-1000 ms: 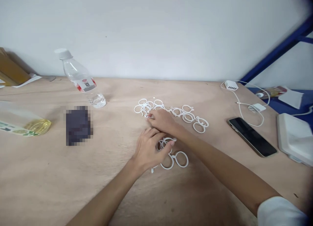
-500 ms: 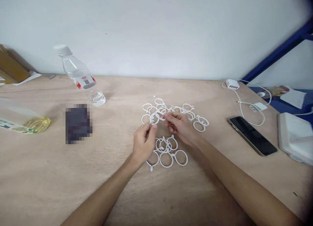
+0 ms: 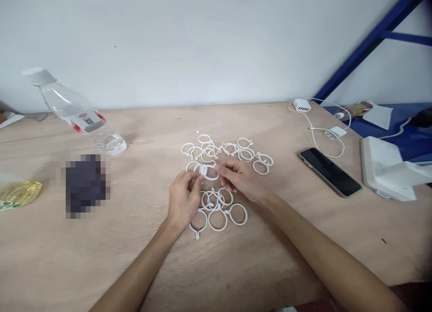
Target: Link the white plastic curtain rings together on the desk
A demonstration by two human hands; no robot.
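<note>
Between my fingertips is a white curtain ring (image 3: 212,178) with a small tab. My left hand (image 3: 184,195) pinches white ring material at its left side, with thumb and forefinger pressed together. On the other side, my right hand (image 3: 239,179) grips the ring's end between thumb and forefinger, its other fingers curled. Beyond the hands lies a loose spread of several white curtain rings (image 3: 246,160). Nearer to me, a second group of white curtain rings (image 3: 218,230) lies flat, some overlapping. The exact joint at my left fingertips is partly hidden.
A clear water bottle (image 3: 86,118) and a pixelated dark object (image 3: 86,186) are on the left, with a yellowish bottle (image 3: 23,194) at the edge. To the right lie a phone (image 3: 329,172), a white charger (image 3: 301,105) with cables, and a white box (image 3: 378,168).
The view has turned right, so the tabletop things appear farther left. My right fingers now grip a ring close to my left hand; earlier they pinched apart from it, over the far rings.
</note>
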